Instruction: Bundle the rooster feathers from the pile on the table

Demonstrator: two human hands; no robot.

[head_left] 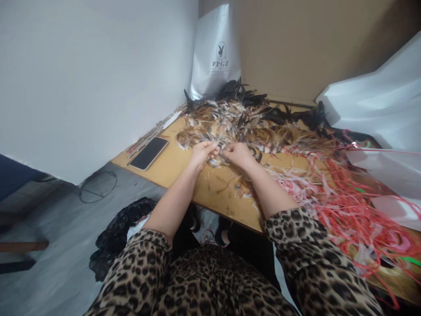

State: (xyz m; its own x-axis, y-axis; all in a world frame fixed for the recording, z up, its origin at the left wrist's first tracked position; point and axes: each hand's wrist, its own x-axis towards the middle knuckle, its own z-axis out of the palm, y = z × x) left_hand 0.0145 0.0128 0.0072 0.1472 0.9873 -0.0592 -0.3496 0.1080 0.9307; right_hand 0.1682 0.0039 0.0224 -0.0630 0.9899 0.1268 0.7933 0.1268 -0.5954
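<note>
A: Centre of frame: left hand [203, 153] and right hand [237, 154], almost touching, both at the near edge of the feather pile [237, 120]; state of the fingers?

B: Left fingers [212, 148] curled and pinched on a small tuft of feathers [219, 151]; right fingers [228, 152] bent toward the same tuft, pinching its other end as far as can be told; details blurred.

A: Location of the pile?

B: Spread over the far middle of the wooden table [184, 169], brown and pale feathers toward the hands, black ones toward the upper centre; tuft at its near edge, between the two hands.

A: Surroundings?

B: Left of centre, dark phone [149, 152] lying flat near the table's left edge, well apart from the hands; thin sticks [154, 131] just beyond it; right half of frame, tangle of red and pink strips [342, 197] lying across the table; upper centre, white bag [215, 52] standing against the wall; lower frame, leopard-print sleeves [305, 245]; lower left, black plastic bag [121, 232] on the floor.
</note>
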